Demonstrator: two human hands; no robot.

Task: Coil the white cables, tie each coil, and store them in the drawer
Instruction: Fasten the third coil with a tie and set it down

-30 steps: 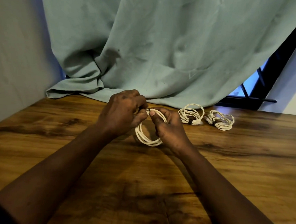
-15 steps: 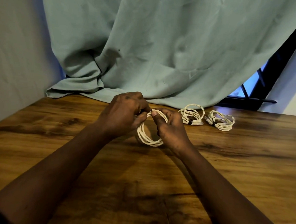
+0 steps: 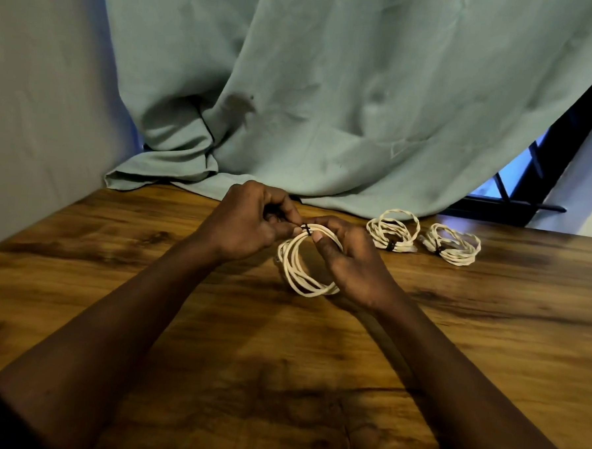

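A white cable coil (image 3: 299, 272) stands upright on the wooden table (image 3: 487, 337), held between both hands. My right hand (image 3: 351, 261) grips the coil's top and right side, thumb on the strands. My left hand (image 3: 250, 222) pinches a small black tie (image 3: 306, 229) at the top of the coil. Two more white coils lie flat at the back right, each bound with a dark tie: the nearer tied coil (image 3: 392, 229) and the farther tied coil (image 3: 453, 244). No drawer is in view.
A teal curtain (image 3: 328, 106) hangs behind the table and bunches on its back edge. A grey wall (image 3: 36, 107) runs along the left. A dark window frame (image 3: 529, 202) shows at the right.
The hands stayed in place over the coil. A black tie now shows at the coil's top between my left fingers and right thumb.
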